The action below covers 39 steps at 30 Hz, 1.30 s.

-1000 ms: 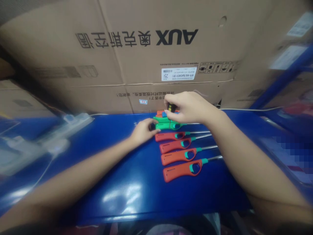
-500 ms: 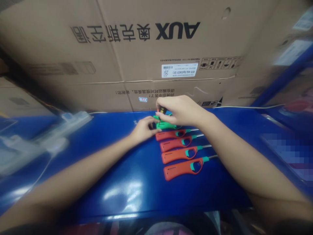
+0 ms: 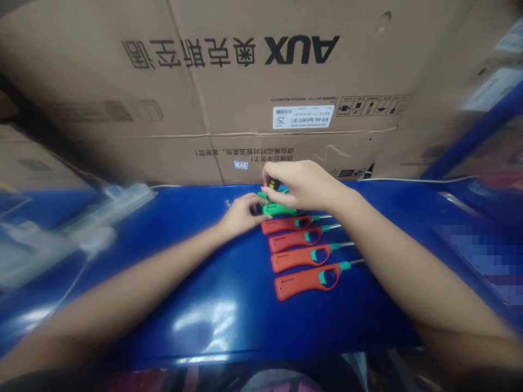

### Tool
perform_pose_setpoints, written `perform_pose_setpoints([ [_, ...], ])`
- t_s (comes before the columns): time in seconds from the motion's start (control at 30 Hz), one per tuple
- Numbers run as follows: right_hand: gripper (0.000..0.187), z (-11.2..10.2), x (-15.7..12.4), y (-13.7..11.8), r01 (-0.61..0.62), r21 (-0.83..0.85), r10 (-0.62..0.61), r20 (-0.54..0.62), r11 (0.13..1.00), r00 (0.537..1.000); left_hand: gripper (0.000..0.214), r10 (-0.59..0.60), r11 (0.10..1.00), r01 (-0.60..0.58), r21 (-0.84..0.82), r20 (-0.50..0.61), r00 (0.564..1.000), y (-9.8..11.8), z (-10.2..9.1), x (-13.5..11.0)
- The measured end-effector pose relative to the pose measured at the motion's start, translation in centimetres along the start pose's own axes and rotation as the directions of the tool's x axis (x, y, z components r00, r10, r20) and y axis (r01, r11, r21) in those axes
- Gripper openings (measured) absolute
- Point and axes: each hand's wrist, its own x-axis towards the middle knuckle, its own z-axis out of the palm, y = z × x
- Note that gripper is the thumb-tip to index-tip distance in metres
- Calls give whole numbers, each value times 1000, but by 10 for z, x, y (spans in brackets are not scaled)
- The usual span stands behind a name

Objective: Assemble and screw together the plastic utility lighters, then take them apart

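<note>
My right hand [image 3: 300, 184] is closed around a small screwdriver [image 3: 273, 185] with a black, yellow and orange handle. Its thin shaft points down at the handle end of a green gas lighter [image 3: 280, 209]. At that same end, my left hand [image 3: 244, 213] has thumb and fingers closed on the green lighter, steadying it against the table. More green shows just behind it, partly hidden by my hands. Nearer to me several red and orange lighters lie in a row, the closest being an orange lighter [image 3: 304, 284] with a teal trigger and metal tube.
All this lies on a glossy blue table [image 3: 245, 326]. Behind stands a large cardboard box [image 3: 229, 103] with upside-down print. A white power strip [image 3: 126, 198] with plugs and cords is at the left. A white cable [image 3: 425, 180] runs along the back edge at the right.
Both hands keep their hold at the green lighter. The whole view has shifted very slightly; nothing else visibly differs.
</note>
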Motion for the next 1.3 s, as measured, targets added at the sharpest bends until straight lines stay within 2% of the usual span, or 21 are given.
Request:
perform_pose_setpoints([
  [0.73,16,-2,0,-5,49,9,-49,63,999,997,25,-7,1000,7,-4,8,1000,-1,2,0],
  [1.3,18,-2,-1,-2,46,-25,-44,61,999,997,27,-19,1000,19,-16,21,1000,1,0,0],
])
